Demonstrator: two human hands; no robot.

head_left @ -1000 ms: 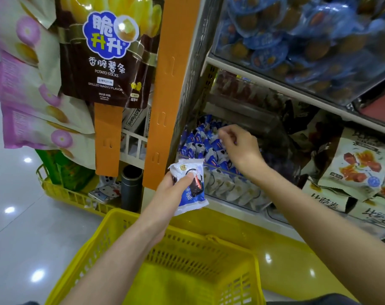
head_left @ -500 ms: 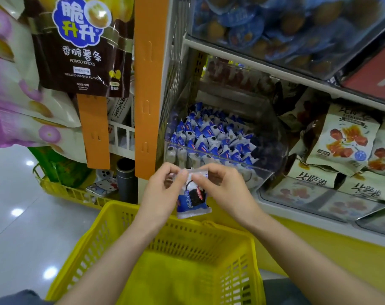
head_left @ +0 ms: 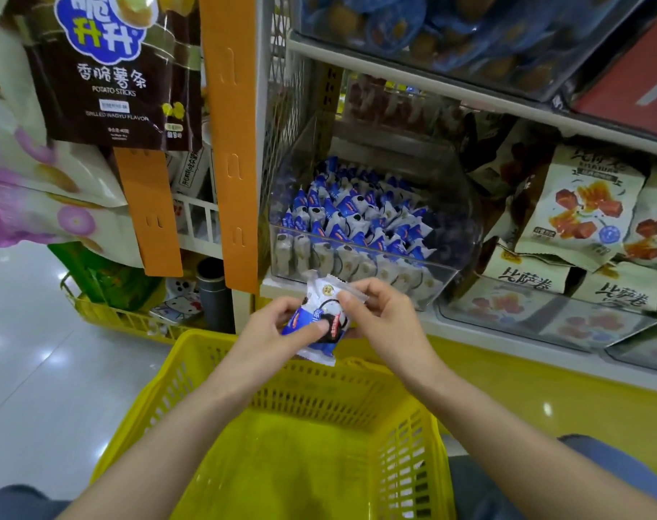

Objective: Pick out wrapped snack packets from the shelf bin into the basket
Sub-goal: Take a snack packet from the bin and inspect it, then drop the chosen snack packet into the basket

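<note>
Right hand (head_left: pixel 387 317) off bin (head_left: pixel 458 227), pinching packet (head_left: pixel 325 294) with left hand (head_left: pixel 274 332) over basket (head_left: pixel 319 392), glossy floor (head_left: pixel 38 388)

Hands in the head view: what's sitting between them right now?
A blue-and-white snack packet, pinched by the left hand and the right hand, above the yellow basket; the head view shows it.

The person is wearing blue-grey trousers (head_left: pixel 604 467), showing at both lower corners of the frame; forearms, left hand (head_left: pixel 274 332) and right hand (head_left: pixel 388 320) are going bare.
</note>
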